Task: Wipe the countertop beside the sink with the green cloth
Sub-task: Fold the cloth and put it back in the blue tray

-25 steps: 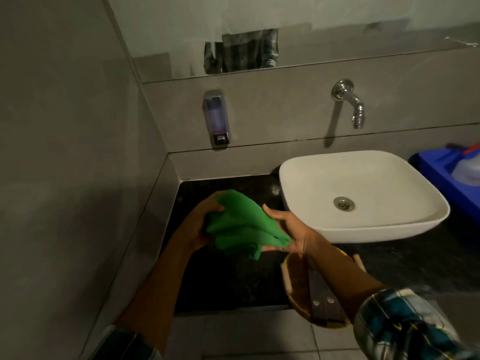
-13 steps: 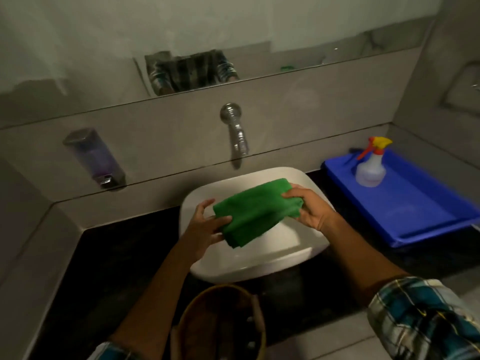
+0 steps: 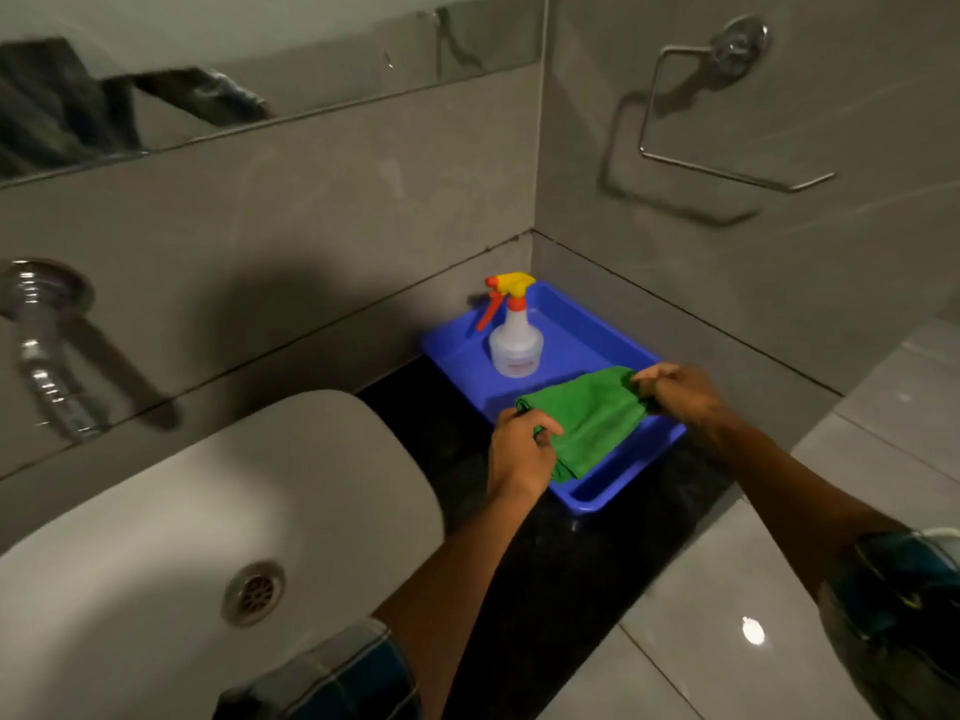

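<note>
Risk, judged from here: the cloth (image 3: 589, 423) is hanging over the blue tray (image 3: 597, 498), not the dark countertop (image 3: 524, 558) btwn sink (image 3: 208, 511) & tray. Lowered as is, it's landing in the tray; a wide swing could be knocking the spray bottle (image 3: 514, 340) just behind. Left hand (image 3: 519, 449) is pinching the near edge, fingers curled closed. Right hand (image 3: 680, 389) is gripping the far corner, also closed tight.
</note>
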`<state>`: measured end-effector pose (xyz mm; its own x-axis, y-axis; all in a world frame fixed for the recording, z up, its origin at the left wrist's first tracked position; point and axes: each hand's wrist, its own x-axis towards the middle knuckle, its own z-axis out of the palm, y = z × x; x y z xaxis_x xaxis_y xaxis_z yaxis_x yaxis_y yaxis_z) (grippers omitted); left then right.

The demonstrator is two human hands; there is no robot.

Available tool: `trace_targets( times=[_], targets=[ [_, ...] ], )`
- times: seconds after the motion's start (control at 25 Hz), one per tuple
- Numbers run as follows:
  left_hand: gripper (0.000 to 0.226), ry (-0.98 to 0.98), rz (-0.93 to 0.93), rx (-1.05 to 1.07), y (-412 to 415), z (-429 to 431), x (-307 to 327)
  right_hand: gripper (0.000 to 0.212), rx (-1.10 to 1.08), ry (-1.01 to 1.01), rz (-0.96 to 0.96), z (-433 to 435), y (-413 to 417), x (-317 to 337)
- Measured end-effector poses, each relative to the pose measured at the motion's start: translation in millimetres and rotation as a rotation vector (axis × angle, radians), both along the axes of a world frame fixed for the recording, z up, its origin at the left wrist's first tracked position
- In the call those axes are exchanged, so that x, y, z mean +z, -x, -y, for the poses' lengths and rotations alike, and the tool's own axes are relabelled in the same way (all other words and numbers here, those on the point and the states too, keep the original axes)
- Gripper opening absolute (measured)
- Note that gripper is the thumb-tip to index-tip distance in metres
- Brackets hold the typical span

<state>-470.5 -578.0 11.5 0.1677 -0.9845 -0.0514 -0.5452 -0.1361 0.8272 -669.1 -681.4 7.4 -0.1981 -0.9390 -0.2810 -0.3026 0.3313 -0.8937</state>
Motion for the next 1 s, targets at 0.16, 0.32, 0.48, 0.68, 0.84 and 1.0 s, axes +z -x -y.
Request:
trace_targets(
  times=[0.16, 0.32, 0.48, 0.68, 0.84, 1.0],
  targets=[
    [0.033, -0.078, 0.083, -0.077, 21.0, 17.4, -19.1, 0.019, -0.015, 0.021, -0.067, 7.0, 16.2, -39.3],
    [0.046, -0.15, 0.203, -0.2, 26.0, 25.8, -30.2, 0.015, -0.017, 0.005, -0.117, 13.0, 15.5, -54.4],
    [0.043, -0.295, 0.555, -0.322, 32.3, 24.4, -42.2, 0.029, 0.389, -0.113, -0.806, 6.7, 10.1, -51.3],
    [0.046, 0.028, 0.674, -0.291, -11.1, -7.0, -23.6, 0.04, 0.416, 0.046, -0.76, -41.9, -57.2, -21.4],
    [0.053, 0.19, 0.813, 0.03, -100.0, -68.6, -1.7, 0.034, 0.478, 0.323, -0.571, -122.2, -159.3, -7.8],
    [0.065, 0.076, 0.904, 0.258, -214.2, -192.7, 4.7, 0.048, 0.757, 0.394, -0.501, -228.5, -260.6, 6.7]
  ],
)
